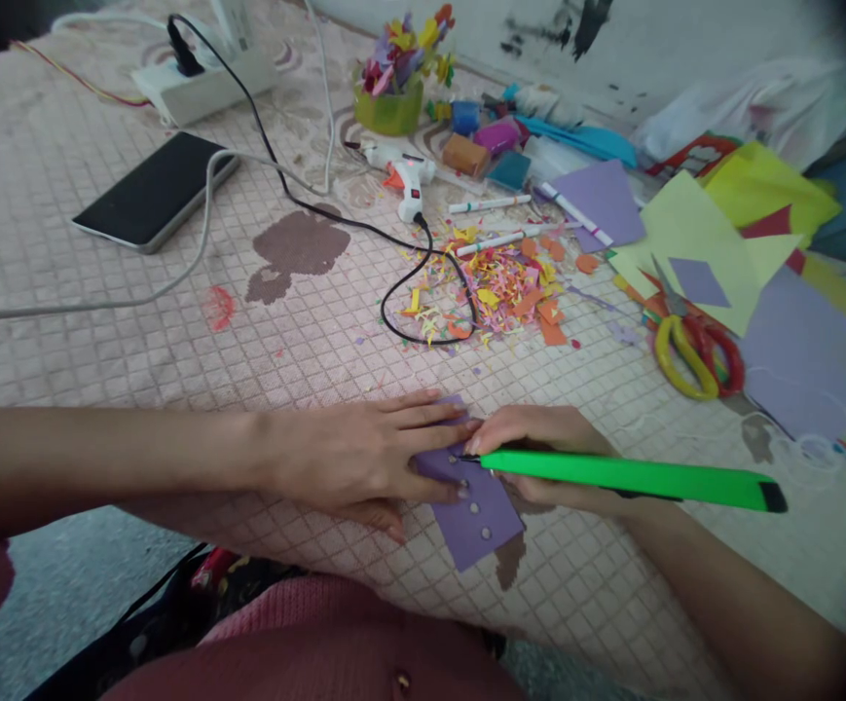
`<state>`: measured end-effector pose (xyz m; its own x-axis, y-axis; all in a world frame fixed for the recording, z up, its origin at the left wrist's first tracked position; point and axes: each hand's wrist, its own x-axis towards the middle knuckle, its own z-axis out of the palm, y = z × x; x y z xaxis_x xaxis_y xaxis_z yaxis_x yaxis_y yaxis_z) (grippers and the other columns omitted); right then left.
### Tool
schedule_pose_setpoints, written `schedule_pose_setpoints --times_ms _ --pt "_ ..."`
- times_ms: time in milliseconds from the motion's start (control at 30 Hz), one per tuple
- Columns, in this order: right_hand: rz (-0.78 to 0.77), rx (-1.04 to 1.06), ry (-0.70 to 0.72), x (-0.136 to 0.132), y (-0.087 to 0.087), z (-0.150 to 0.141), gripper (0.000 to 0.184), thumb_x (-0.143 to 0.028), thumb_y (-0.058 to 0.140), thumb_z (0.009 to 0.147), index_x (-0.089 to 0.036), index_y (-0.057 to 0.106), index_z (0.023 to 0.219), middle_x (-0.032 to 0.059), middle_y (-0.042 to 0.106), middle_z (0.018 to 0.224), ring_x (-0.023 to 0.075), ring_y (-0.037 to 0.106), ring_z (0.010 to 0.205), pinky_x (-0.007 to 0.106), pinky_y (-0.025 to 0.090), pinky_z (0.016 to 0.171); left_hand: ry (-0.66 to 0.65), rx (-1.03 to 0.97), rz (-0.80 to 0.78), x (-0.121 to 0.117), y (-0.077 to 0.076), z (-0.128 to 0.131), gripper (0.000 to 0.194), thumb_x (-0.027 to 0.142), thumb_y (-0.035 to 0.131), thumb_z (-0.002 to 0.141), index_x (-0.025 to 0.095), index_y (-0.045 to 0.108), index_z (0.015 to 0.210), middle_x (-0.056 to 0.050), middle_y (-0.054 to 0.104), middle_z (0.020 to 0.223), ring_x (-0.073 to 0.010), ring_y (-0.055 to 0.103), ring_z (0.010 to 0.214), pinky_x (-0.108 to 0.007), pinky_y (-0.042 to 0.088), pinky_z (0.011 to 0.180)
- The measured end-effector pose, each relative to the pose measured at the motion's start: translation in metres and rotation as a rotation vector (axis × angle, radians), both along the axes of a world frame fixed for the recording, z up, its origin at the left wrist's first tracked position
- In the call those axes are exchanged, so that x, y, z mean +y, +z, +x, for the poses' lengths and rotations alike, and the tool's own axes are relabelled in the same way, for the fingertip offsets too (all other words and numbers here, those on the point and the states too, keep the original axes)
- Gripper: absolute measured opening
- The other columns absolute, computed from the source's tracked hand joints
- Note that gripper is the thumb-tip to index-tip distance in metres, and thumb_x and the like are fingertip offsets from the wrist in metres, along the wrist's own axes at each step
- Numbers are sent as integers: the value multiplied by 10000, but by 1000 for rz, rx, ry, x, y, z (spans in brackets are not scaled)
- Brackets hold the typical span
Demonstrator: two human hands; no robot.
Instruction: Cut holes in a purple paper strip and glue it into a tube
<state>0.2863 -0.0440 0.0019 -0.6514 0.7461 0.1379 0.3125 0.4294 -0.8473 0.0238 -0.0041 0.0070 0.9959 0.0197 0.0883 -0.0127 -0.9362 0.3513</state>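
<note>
Near the front edge of the cloth [210, 375], a purple strip [470, 535] set aslant, with its lowest corner just in from that edge; across its upper part, the left hand [364, 453], open and flat with fingers spread; from the other side, the right hand [546, 430], closed round a green cutter [627, 477]; the tip turned left, close by the left fingertips, any contact with the paper too small to tell; the long handle out over the right wrist; down the bare lower part of the strip, a row of small pale spots, holes or marks hard to tell.

Beyond the left forearm, a broad run of cloth up to the white cable [64, 309] and black slab [156, 190]; past the fingertips, a narrower band of cloth, then the black cord [366, 224], looped among scraps [506, 292]; to the right, more cloth, bounded by scissors [698, 360] and a large purple sheet [817, 350]; on the near side, the curving edge, with grey floor [79, 574] and pink clothing [306, 643] below.

On the surface, a check pattern with brown patches; at the back, a power strip [207, 83], then a green bowl [389, 109] of paper pieces; in front of the bowl, a glue gun [412, 180]; behind, a white wall [525, 49] with black smears.
</note>
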Motion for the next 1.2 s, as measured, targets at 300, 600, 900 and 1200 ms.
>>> schedule_pose_setpoints --times_ms 300,600,900,1200 --pt "100 -50 -2 -3 -4 0 341 -20 607 740 -233 641 1004 -11 724 951 111 685 871 210 518 792 18 6 20 -4 -1 0 489 461 559 908 245 531 1346 -162 353 1507 -313 210 1451 -499 197 1184" --pt "173 -74 22 -9 -1 -1 262 -74 593 806 -220 618 1021 9 728 939 111 688 883 207 536 797 55 20 37 -10 -3 0 505 456 564 907 257 502 1367 -141 286 1547 -308 185 1458 -505 191 1184" --pt "215 -72 -40 -19 -1 -3 285 -75 546 819 -211 616 1059 44 739 962 152 697 923 269 567 820 92 4 49 -15 -6 -1 546 454 582 897 261 460 1393 -182 253 1550 -335 223 1443 -514 214 1170" --pt "202 -67 -95 -22 -1 -6 282 -74 549 805 -228 617 1031 32 733 927 159 705 875 281 583 784 118 6 95 -16 -3 0 522 461 631 863 265 516 1334 -164 319 1524 -340 281 1420 -539 254 1146"
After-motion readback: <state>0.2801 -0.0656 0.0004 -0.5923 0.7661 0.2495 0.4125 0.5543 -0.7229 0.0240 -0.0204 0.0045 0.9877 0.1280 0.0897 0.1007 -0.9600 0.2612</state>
